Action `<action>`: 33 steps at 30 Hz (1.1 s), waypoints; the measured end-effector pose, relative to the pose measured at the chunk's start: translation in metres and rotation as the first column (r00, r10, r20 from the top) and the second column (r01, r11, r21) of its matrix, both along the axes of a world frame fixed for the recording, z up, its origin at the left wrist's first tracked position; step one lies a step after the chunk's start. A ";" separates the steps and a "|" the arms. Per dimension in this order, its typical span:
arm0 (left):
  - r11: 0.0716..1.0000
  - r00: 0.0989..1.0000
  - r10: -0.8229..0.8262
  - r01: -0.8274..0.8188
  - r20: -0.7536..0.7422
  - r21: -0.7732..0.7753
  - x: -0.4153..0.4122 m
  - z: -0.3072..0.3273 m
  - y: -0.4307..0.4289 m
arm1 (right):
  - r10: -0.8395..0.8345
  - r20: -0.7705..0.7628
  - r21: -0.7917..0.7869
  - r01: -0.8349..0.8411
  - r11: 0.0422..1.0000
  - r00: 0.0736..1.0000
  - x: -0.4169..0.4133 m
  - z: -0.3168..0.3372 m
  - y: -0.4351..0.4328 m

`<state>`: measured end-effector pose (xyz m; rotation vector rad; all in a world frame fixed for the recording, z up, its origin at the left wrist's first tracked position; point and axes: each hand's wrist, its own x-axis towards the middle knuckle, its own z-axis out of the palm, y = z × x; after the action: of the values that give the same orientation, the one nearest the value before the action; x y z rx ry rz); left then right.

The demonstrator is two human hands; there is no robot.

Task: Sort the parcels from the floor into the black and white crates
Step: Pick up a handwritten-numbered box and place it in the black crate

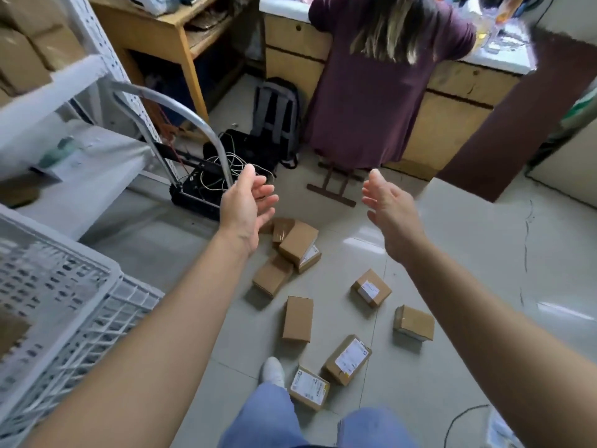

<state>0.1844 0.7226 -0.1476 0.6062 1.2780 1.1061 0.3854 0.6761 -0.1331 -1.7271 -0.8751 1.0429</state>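
Nine or so parcels [298, 318] lie on the tiled floor [468, 253]. A loose cluster of four or five sits just below the hands and the rest are scattered singly toward the person's feet.

Progress: judged early or mid-way, since the bulk of the sorting is left to do. The white crate [74, 286] stands at the left. A brown shape shows inside it at the frame edge, possibly a parcel already placed, but it is too cut off to confirm. A black container [197, 192] holding loose cables stands by the trolley handle [181, 108]. Whether it is the task's second crate cannot be told.

Hands: the left hand [245, 205] and right hand [387, 208] are stretched out over the cluster, palms turned toward each other. The fingers [268, 202] are spread and relaxed, gripping nothing and touching no parcel.

Parcels: small brown cardboard boxes, rectangular and taped shut. Several show a white printed label face-up and others show plain card only. In the cluster some lean on or overlap their neighbours, while the scattered ones lie flat and apart. One lies just beside the person's white shoe [273, 370].

Another person stands at the bench [452, 101] beyond, back turned.
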 end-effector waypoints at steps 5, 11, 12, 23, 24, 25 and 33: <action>0.996 0.997 0.075 -0.076 -0.034 -0.052 0.000 -0.033 0.030 | 0.180 0.052 -0.053 -0.177 0.983 0.982 -0.013 -0.033 0.081; 0.959 0.973 0.220 -0.228 -0.069 -0.166 0.026 -0.099 0.059 | 0.388 0.128 -0.180 -0.364 0.914 0.912 0.009 -0.104 0.174; 0.948 0.967 0.244 -0.254 -0.076 -0.189 0.033 -0.115 0.064 | 0.425 0.151 -0.195 -0.395 0.898 0.893 0.015 -0.121 0.187; 0.828 0.919 0.306 -0.385 -0.248 -0.407 0.125 -0.365 0.150 | 0.667 0.246 -0.356 -0.574 0.737 0.704 0.080 -0.383 0.291; 0.818 0.914 0.314 -0.397 -0.256 -0.415 0.129 -0.391 0.155 | 0.674 0.244 -0.372 -0.574 0.729 0.697 0.083 -0.409 0.296; 0.810 0.912 0.318 -0.403 -0.258 -0.426 0.133 -0.416 0.161 | 0.679 0.243 -0.387 -0.572 0.723 0.693 0.085 -0.436 0.300; 0.717 0.928 0.315 -0.369 -0.197 -0.591 0.151 -0.593 0.191 | 0.673 0.261 -0.455 -0.527 0.718 0.692 0.089 -0.615 0.329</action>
<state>0.3351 0.9141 -0.7407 -0.1010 1.7680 0.8709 0.4745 1.0052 -0.7477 -2.0476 -1.7223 1.3467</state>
